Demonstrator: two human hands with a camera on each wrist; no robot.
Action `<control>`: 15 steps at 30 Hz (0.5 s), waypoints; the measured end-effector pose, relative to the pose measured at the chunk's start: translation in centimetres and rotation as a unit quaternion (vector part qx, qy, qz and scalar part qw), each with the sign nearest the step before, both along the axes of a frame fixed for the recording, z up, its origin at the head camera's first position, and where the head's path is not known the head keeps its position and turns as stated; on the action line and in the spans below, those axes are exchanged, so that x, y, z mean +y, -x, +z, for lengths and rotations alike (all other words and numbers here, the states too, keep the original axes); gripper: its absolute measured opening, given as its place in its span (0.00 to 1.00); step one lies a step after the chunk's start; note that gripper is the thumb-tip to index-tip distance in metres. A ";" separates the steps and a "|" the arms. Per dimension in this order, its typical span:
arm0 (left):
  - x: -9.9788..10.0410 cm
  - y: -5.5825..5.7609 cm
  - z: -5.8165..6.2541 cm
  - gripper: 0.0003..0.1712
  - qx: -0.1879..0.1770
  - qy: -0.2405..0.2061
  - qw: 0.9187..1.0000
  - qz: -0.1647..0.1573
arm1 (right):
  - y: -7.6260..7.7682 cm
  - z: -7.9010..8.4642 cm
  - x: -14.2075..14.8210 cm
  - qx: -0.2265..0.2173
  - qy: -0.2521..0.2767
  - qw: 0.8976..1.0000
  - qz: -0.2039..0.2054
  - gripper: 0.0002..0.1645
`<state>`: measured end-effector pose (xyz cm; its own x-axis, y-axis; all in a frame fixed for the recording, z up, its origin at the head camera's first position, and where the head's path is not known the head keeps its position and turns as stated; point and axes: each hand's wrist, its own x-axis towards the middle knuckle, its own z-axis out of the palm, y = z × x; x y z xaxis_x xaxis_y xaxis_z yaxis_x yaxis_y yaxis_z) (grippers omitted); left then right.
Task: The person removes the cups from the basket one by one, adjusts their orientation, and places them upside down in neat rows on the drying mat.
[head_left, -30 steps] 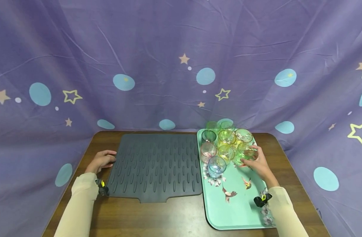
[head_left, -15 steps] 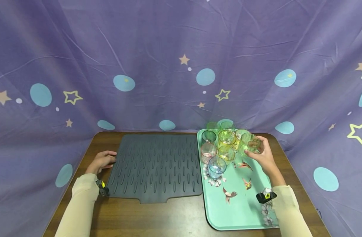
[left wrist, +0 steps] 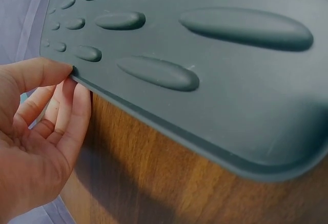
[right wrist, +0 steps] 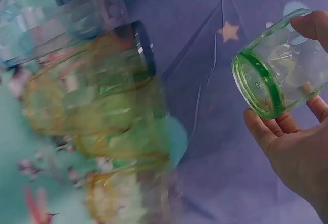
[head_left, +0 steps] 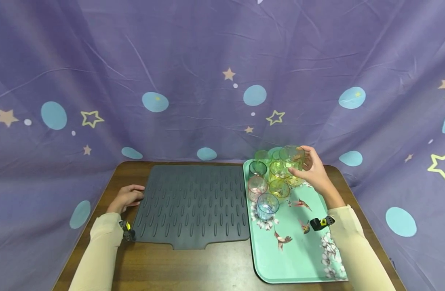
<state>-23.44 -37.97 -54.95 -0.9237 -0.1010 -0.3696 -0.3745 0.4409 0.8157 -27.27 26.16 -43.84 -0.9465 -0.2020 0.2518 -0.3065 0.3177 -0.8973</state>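
Holding a green glass [right wrist: 282,73], the right hand [head_left: 311,171] is hovering above a tray [head_left: 291,260], other glasses [head_left: 267,206] standing to its left; the left hand [left wrist: 38,142] is pinching a dark mat [head_left: 193,202].

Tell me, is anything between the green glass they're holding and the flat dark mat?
Yes: a yellow glass, dark-rimmed glass and pink glass stand on the tray between. The right hand holds the green glass raised, so it might pass over.
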 end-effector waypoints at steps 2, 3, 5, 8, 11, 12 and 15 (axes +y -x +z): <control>-0.1 0.1 -0.2 0.27 -0.001 0.000 1.000 -0.001 | 0.7 1.0 -0.9 0.007 -0.027 1.000 0.010 0.47; -0.1 0.1 -0.2 0.27 -0.001 0.002 1.000 -0.002 | 1.1 1.4 -1.4 0.011 -0.040 0.999 0.017 0.48; -0.2 0.2 -0.3 0.27 -0.004 0.003 1.000 -0.004 | 1.8 2.2 -2.3 0.015 -0.072 0.997 0.025 0.49; -0.2 0.3 -0.3 0.27 -0.006 0.002 1.000 -0.007 | 2.7 3.2 -3.9 0.030 -0.108 0.993 0.044 0.48; -0.2 0.2 -0.3 0.28 -0.002 -0.001 1.000 -0.010 | 3.6 4.1 -5.5 0.048 -0.153 0.985 0.063 0.46; -0.2 0.2 -0.3 0.28 -0.002 -0.003 1.000 -0.008 | 3.8 4.4 -6.0 0.052 -0.166 0.982 0.071 0.45; -0.3 0.1 -0.3 0.28 -0.001 -0.004 1.000 -0.006 | 4.6 5.4 -7.8 0.059 -0.211 0.971 0.100 0.44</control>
<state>-23.58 -38.26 -55.30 -0.9240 -0.0862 -0.3726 -0.3709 0.4396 0.8181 -31.85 18.41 -38.44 -0.8470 -0.4876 0.2117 -0.4932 0.5725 -0.6549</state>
